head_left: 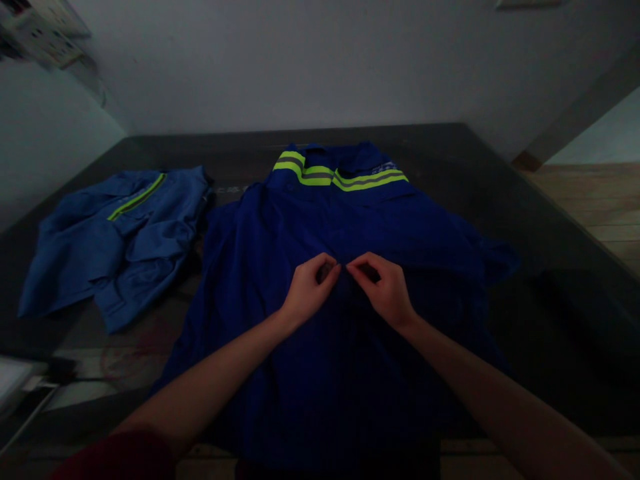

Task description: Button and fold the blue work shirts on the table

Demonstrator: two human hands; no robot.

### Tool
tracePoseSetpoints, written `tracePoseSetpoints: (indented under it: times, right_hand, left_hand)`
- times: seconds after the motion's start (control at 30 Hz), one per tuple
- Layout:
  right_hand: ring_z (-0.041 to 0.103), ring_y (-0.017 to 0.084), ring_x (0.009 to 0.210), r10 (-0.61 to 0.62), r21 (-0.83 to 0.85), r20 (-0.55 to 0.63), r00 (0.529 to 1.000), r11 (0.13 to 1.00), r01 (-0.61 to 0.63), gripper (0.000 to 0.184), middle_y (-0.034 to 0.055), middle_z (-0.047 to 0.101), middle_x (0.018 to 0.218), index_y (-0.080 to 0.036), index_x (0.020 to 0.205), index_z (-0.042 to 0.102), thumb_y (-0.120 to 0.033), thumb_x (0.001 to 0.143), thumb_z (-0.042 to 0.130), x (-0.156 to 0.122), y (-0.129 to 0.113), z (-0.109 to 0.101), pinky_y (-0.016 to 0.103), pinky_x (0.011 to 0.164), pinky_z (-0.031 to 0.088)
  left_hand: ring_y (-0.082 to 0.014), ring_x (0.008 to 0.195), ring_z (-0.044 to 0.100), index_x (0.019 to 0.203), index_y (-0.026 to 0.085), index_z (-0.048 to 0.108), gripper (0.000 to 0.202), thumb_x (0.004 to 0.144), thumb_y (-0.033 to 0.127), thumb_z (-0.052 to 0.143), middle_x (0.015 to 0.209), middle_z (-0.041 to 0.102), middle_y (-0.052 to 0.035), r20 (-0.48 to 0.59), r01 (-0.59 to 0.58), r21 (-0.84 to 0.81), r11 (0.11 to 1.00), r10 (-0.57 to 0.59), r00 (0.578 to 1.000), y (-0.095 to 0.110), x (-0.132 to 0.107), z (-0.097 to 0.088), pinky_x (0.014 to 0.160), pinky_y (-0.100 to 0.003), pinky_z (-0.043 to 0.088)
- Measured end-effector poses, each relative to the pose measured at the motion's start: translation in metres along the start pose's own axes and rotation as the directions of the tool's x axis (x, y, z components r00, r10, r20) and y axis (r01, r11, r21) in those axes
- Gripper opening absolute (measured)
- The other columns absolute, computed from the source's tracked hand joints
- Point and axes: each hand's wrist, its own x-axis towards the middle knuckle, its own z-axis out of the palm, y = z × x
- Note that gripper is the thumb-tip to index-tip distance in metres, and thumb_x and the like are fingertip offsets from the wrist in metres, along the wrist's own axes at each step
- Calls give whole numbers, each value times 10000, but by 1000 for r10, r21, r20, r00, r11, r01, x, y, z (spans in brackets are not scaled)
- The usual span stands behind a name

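A dark blue work jacket (320, 220) lies front up, its collar at the far end and yellow-green reflective bands across the chest. Its lower part spreads toward me in loose folds and fades into shadow. My left hand (309, 287) pinches at the middle of the front, thumb against fingertips. Just to its right, my right hand (385, 288) makes a matching pinch, the two sets of fingertips a small gap apart. Both pinches sit along the front closure and seem to grip the cloth there; dim light hides the exact edge or fastener.
A lighter blue garment (150, 247) with one reflective strip lies folded to the left on the dark table (430, 137). A dark object (585, 300) is at the right. Power sockets (47, 37) hang at the upper left, and a white cable (30, 417) runs at the lower left.
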Motion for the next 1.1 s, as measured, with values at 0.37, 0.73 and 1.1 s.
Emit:
tracePoseSetpoints:
  times: [0.37, 0.73, 1.1]
  right_hand:
    - [585, 129, 628, 149, 147, 24, 989, 978, -150, 110, -3, 636, 687, -173, 756, 630, -253, 826, 605, 1, 5, 0, 234, 592, 443]
    - [572, 129, 608, 211, 225, 36, 977, 951, -213, 141, 6, 629, 680, -178, 757, 638, -307, 812, 617, 2, 4, -1, 235, 544, 445]
    - [525, 98, 464, 356, 371, 107, 928, 852, -369, 257, -21, 586, 556, -168, 724, 641, -420, 723, 692, 6, 7, 0, 227, 464, 446]
  left_hand:
    - [-83, 520, 435, 732, 163, 549, 156, 847, 259, 507, 572, 485, 52, 58, -32, 124, 992, 25, 998, 0, 3, -1, 514, -210, 307]
    - [-100, 551, 473, 718, 160, 570, 175, 844, 253, 491, 606, 534, 33, 129, 60, 86, 995, -70, 989, 10, 3, -3, 530, -216, 339]
    - [-99, 550, 472, 692, 177, 546, 171, 835, 259, 500, 608, 533, 34, 104, 22, 216, 976, -45, 994, 6, -1, 1, 521, -217, 312]
